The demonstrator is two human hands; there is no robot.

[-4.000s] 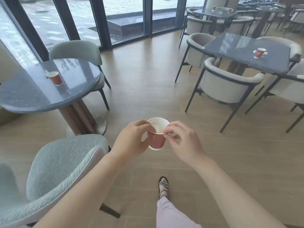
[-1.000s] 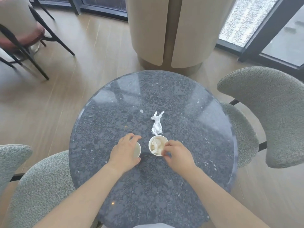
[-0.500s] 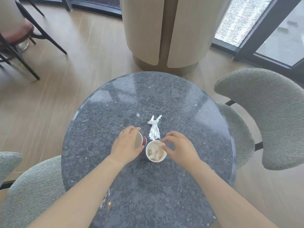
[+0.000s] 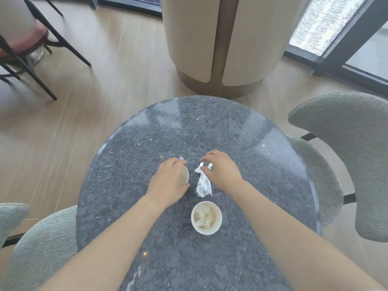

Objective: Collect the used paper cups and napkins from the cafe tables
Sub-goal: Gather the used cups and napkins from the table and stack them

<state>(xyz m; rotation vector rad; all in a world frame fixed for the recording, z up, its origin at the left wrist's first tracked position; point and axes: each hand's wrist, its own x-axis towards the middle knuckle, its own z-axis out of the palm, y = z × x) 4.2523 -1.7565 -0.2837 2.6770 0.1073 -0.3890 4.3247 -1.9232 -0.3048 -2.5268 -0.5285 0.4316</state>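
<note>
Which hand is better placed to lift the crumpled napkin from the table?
The right hand: its fingertips pinch the top of the crumpled napkin, while the left hand holds a paper cup.

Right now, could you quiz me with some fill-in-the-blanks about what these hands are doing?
The left hand grips a tilted ___.
The right hand pinches the ___.
The upright cup stands on the ___.
Missing: cup, napkin, table.
</note>
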